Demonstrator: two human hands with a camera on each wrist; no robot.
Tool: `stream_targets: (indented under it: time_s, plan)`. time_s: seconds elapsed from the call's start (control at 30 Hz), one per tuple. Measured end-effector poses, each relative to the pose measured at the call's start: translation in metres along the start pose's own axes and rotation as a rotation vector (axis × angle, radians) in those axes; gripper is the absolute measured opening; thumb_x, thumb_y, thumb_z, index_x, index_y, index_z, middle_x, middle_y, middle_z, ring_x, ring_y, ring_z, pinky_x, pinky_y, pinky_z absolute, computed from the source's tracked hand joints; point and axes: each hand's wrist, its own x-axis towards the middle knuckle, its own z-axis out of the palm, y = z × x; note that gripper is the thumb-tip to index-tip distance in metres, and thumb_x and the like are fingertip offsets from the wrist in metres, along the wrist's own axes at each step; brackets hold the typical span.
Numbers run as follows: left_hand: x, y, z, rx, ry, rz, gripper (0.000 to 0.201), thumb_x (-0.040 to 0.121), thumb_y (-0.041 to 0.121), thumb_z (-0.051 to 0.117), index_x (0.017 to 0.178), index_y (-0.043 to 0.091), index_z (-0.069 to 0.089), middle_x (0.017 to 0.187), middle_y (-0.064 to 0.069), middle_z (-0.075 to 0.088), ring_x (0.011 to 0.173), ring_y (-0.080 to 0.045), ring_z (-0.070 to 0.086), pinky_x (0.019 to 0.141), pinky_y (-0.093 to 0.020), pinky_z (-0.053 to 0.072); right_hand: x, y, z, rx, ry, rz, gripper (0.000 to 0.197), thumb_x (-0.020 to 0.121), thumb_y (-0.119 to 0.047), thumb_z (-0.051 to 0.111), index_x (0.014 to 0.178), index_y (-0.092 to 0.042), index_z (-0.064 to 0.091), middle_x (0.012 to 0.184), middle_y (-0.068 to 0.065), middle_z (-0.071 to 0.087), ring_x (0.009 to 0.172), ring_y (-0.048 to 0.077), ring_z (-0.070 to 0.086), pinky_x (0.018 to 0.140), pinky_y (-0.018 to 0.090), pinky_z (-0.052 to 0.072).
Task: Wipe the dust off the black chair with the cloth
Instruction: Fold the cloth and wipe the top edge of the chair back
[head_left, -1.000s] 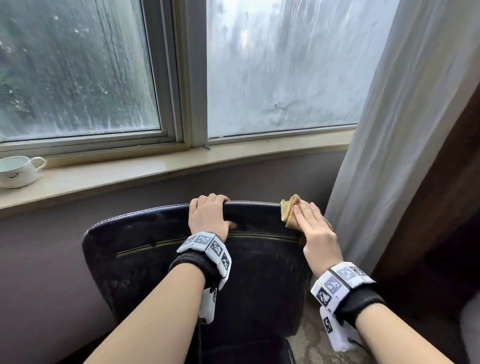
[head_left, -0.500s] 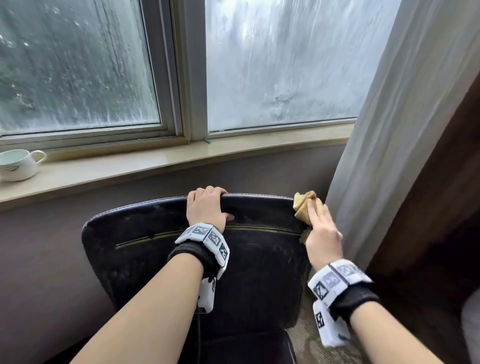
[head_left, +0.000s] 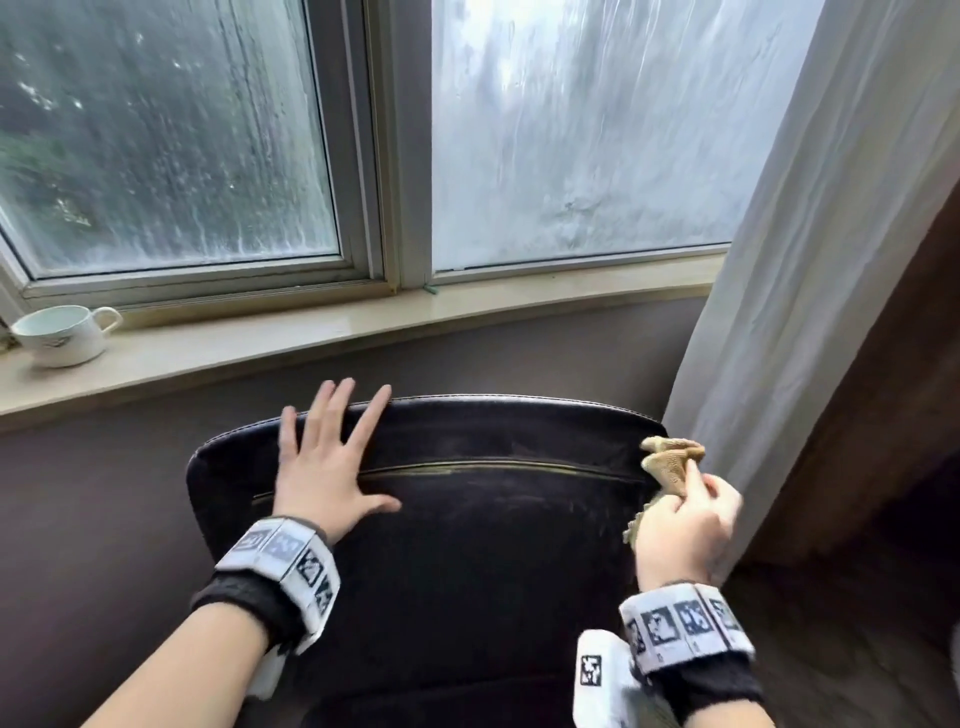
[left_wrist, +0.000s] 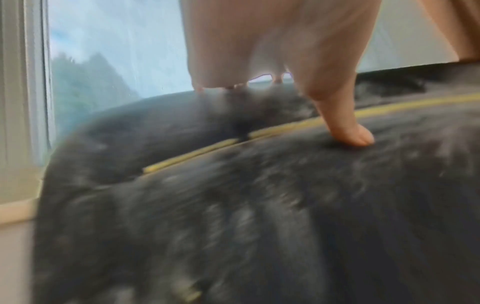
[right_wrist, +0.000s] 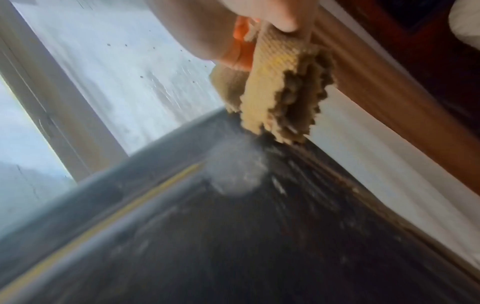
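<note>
The left hand had let go of the top edge of the black chair, where its fingers had been curled half a second before. Now it lay flat on the chair back with all its fingers spread wide, holding nothing. In the left wrist view the thumb pressed down just past the yellow seam. The right hand had changed too. Before, it pressed the cloth flat on the chair's top right corner. Now its fingers were curled around the cloth, and the cloth was bunched up beside the right edge of the chair. In the right wrist view the cloth hung down from the fingers and its lowest bit looked to be right at the chair, though the blur made it hard to tell if it touched. This probably meant one wipe along the top had ended and the person was getting a fresh grip for the next. The job looked far from done, as grey dust and pale streaks showed on the chair back. The chair stood close to a grey wall under a big window with wet, foggy glass. A white cup sat on the window sill far to the left. A pale curtain hung just to the right of the chair, very near the cloth.
</note>
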Motion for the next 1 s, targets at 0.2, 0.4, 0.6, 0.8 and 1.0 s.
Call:
stream_targets:
  time_s: [0.2,0.4,0.6,0.8,1.0]
  plan:
    - [-0.012,-0.033,0.0,0.104,-0.116,-0.194,0.14,0.045,0.056,0.083,0.138,0.046,-0.022,0.155,0.001,-0.002,0.143,-0.024,-0.01,0.107,-0.068,0.003,-0.05,-0.017,0.067,-0.202,-0.199,-0.131,0.015,0.062,0.01,0.049,0.067,0.011,0.064,0.093,0.031,0.057,0.081,0.043,0.05,0.079,0.037,0.029]
    - [-0.006,-0.023,-0.001,0.134,-0.097,-0.281,0.133,0.055,0.05,0.082,0.141,0.043,-0.02,0.152,0.002,0.004,0.142,-0.024,-0.001,0.108,-0.068,0.009,-0.077,-0.048,0.078,-0.206,-0.385,-0.378,0.019,0.074,0.006,0.048,0.079,0.008,0.066,0.096,0.022,0.058,0.086,0.034,0.055,0.078,0.025,0.041]
    - [-0.016,-0.021,-0.003,0.139,-0.059,-0.257,0.132,0.053,0.051,0.082,0.142,0.044,-0.016,0.147,0.002,0.013,0.141,-0.022,0.004,0.109,-0.065,0.01,-0.019,-0.024,0.004,-0.138,-0.238,-0.21,0.026,0.077,-0.013,0.055,0.082,0.007,0.07,0.093,0.025,0.058,0.081,0.034,0.056,0.079,0.029,0.037]
    - [-0.012,-0.012,-0.003,0.171,-0.084,-0.294,0.131,0.059,0.048,0.081,0.141,0.042,-0.021,0.149,0.0,0.007,0.143,-0.023,0.001,0.11,-0.063,0.009,-0.058,-0.039,0.059,-0.178,-0.302,-0.059,0.024,0.073,-0.005,0.052,0.075,0.015,0.065,0.098,0.03,0.056,0.087,0.045,0.057,0.078,0.039,0.043]
    - [-0.009,-0.017,0.002,0.17,-0.066,-0.313,0.127,0.066,0.031,0.08,0.14,0.042,-0.022,0.149,-0.002,0.007,0.143,-0.025,0.001,0.109,-0.064,0.008,-0.087,-0.055,0.087,-0.086,-0.53,-0.287,0.021,0.08,0.002,0.053,0.097,-0.002,0.064,0.106,-0.002,0.054,0.1,0.022,0.057,0.081,0.004,0.031]
